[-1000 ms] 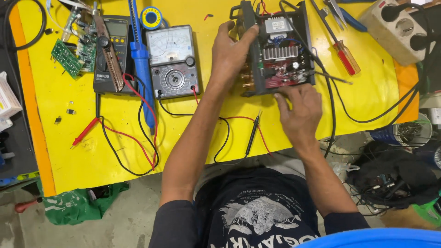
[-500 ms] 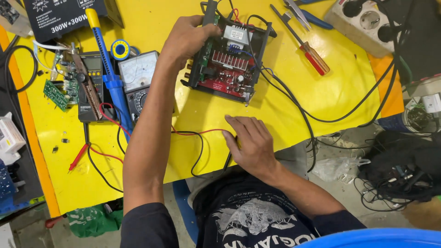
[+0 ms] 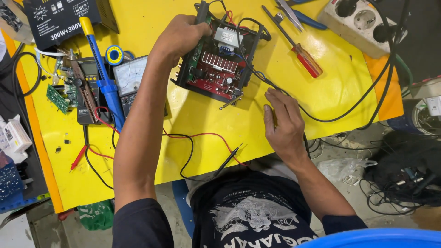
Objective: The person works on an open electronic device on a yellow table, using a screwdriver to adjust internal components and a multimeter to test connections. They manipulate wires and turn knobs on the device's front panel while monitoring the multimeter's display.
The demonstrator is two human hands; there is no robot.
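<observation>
From the head camera, looking straight down: the left hand point(image 3: 180, 37) is closed over the left edge of an opened amplifier chassis point(image 3: 219, 57), a black frame with a red circuit board, a finned heatsink and a small transformer. It sits tilted on the yellow desk point(image 3: 321, 96), near the far middle, its left side seemingly raised by the grip. The right hand point(image 3: 284, 125) lies loosely curled and palm down on the desk just below and to the right of the chassis. It touches a thin black cable point(image 3: 349, 108) but grips nothing that I can make out.

The chassis looks stiff and fairly heavy for its size, weighted toward the transformer end. I would judge the metal frame edges the safe place to hold it. The board face, the heatsink fins and the soldered wires look fragile, and the attached cables will likely drag if it is turned.

A red-handled screwdriver point(image 3: 301, 53) lies to the right of the chassis, apart from it. A black test probe point(image 3: 228, 159) on red and black leads lies near the desk's front edge, between the two arms. To the left are a blue soldering iron point(image 3: 103, 78), an analogue meter point(image 3: 130, 76), a digital multimeter point(image 3: 87, 96) and a small green circuit board point(image 3: 57, 98). A white power strip point(image 3: 363, 20) sits at the far right corner.
</observation>
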